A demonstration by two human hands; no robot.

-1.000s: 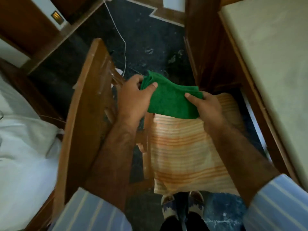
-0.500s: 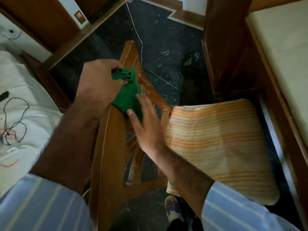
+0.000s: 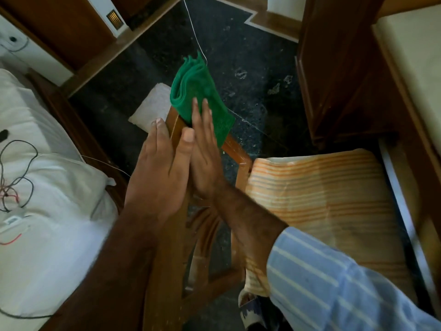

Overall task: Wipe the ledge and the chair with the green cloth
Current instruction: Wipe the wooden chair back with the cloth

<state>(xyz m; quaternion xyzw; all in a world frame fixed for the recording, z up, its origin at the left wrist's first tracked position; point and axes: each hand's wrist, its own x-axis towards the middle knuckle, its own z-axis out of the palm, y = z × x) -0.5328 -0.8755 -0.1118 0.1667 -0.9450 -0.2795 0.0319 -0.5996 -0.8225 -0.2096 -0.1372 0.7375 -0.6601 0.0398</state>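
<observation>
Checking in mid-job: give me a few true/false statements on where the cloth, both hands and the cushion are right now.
1. The green cloth is draped over the top of the chair back. True.
2. The cloth lies on the striped cushion. False: it is on the chair back, apart from the cushion.
3. The right hand lies flat against the cloth. True.
4. The left hand grips the cloth in a fist. False: it lies open against the chair back.

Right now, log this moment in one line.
stage: wiping chair back | green cloth: draped over top rail | right hand: flat on cloth | left hand: on rail
</observation>
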